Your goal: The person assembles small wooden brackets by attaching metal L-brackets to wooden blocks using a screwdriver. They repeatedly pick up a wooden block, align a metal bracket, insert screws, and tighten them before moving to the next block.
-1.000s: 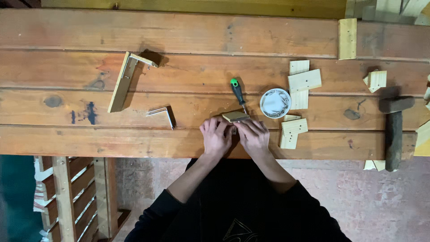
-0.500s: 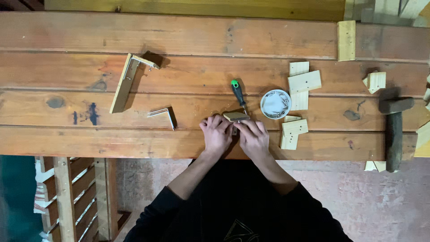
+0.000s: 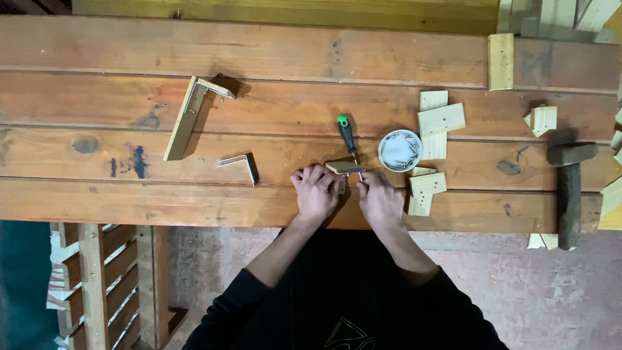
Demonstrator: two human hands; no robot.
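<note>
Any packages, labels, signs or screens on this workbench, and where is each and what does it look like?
No labels, signs or screens show.
Small round white container: on the bench right of the green-handled screwdriver, just beyond the right hand; open top, pale metal bits inside, too small to identify.

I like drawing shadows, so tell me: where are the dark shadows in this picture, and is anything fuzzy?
Head view: sharp over the wooden bench, with soft, warm light and no glare; short dark shadows lie beside the tall wooden bracket, the small bracket and the hammer; the left hand and right hand shade the bench edge; the floor below looks dim.
</note>
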